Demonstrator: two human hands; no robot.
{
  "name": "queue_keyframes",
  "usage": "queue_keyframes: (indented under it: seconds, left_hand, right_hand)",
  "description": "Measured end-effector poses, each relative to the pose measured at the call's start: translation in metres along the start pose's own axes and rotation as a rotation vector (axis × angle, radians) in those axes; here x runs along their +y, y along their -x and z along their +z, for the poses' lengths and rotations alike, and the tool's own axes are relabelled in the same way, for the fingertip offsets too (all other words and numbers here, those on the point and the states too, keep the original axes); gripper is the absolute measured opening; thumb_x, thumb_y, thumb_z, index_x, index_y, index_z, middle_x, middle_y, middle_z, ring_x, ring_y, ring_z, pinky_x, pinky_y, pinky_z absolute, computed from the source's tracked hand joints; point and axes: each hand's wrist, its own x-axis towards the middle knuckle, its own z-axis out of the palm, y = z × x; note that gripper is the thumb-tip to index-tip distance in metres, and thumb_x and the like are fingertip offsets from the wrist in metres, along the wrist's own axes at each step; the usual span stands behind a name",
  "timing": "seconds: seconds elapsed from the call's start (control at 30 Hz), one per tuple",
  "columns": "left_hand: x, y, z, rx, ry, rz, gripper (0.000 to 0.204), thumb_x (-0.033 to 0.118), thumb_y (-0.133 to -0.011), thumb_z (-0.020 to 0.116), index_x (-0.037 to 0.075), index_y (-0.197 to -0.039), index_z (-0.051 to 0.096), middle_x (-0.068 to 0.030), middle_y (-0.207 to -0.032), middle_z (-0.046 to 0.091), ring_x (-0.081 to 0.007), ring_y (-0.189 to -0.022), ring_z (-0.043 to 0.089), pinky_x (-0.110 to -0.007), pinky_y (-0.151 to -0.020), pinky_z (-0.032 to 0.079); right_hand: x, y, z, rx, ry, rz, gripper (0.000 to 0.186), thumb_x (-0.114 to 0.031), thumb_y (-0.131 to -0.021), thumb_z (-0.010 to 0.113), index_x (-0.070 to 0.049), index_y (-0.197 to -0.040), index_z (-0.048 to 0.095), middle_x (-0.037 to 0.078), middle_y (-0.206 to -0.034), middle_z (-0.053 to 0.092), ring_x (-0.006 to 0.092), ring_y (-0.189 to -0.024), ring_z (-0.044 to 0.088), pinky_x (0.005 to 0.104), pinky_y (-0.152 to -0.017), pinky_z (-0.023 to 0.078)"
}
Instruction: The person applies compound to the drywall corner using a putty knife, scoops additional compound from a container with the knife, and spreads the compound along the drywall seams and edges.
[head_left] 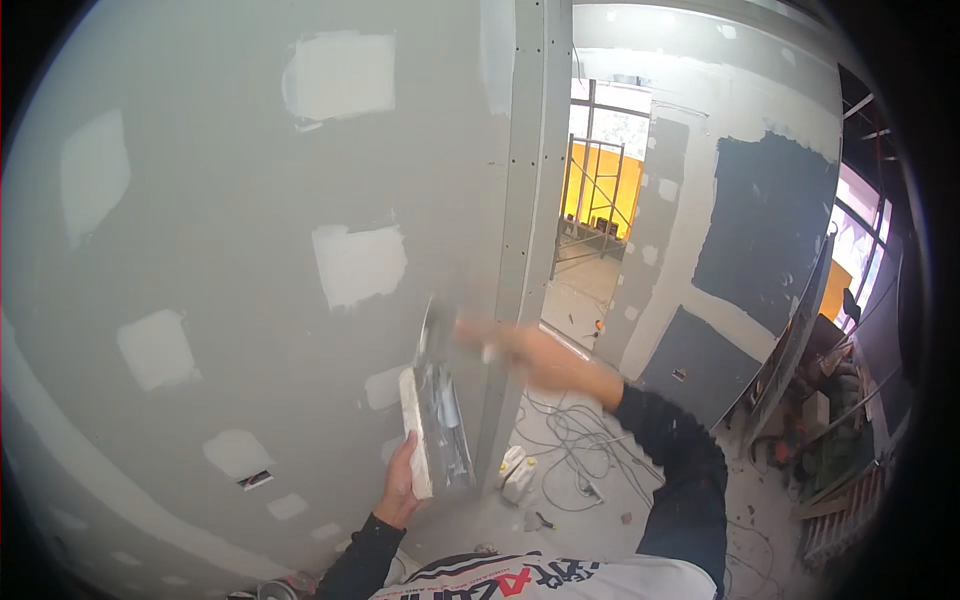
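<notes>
My left hand (402, 473) is closed on the side of a long mud pan (416, 440). Its outer side is crusted white, and grey-white joint compound lies inside. My right hand (550, 358), smeared by motion, grips a putty knife (432, 330); the blade points left, over the pan's upper end. Whether blade and pan touch I cannot tell. Both hands are in front of a grey drywall (260, 270) with several pale filled patches, among them one (360, 265) just up and left of the knife. A metal corner strip (527, 150) runs down the wall's right edge.
Looped cables (575, 440) and a white-and-yellow object (517, 473) lie on the floor below my right arm. Beyond a doorway stands a metal scaffold (597, 190). A dark-patched wall (765, 225) rises at right, with piled materials (820, 430) beside it. A socket opening (255, 480) sits low on the left wall.
</notes>
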Motion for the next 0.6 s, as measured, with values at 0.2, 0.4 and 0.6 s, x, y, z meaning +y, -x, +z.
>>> queue_keyframes:
  seconds: [0.2,0.4,0.6]
  left_hand:
    - [0.023,0.008,0.036,-0.014,0.116,-0.039,0.041,0.035,-0.108,0.049,0.004,-0.135,0.053,-0.0087,-0.115,0.067,-0.0209,-0.1,0.069,-0.04,-0.087,0.059]
    - [0.021,0.022,0.023,0.061,0.124,0.061,0.041,0.042,-0.106,0.05,0.006,-0.124,0.058,-0.0049,-0.1,0.066,-0.0146,-0.089,0.067,-0.033,-0.076,0.059]
    - [0.003,0.03,0.002,0.169,-0.108,0.118,0.044,0.035,-0.107,0.049,0.001,-0.135,0.052,-0.0091,-0.103,0.064,-0.0216,-0.095,0.068,-0.038,-0.084,0.059]
  right_hand:
    - [-0.047,0.046,0.036,-0.266,0.285,0.067,0.09,0.01,-0.077,0.056,-0.025,-0.158,0.036,0.008,-0.162,0.038,0.032,-0.107,0.068,0.0407,-0.075,0.061]
    - [0.058,-0.008,-0.069,0.235,0.537,0.07,0.081,0.015,-0.08,0.047,-0.017,-0.154,0.042,0.012,-0.154,0.049,0.0334,-0.12,0.063,0.0416,-0.095,0.054]
    - [0.091,-0.203,-0.313,0.674,0.834,-0.157,0.068,0.002,-0.086,0.051,-0.014,-0.152,0.045,0.021,-0.117,0.07,0.0379,-0.091,0.069,0.0474,-0.08,0.053]
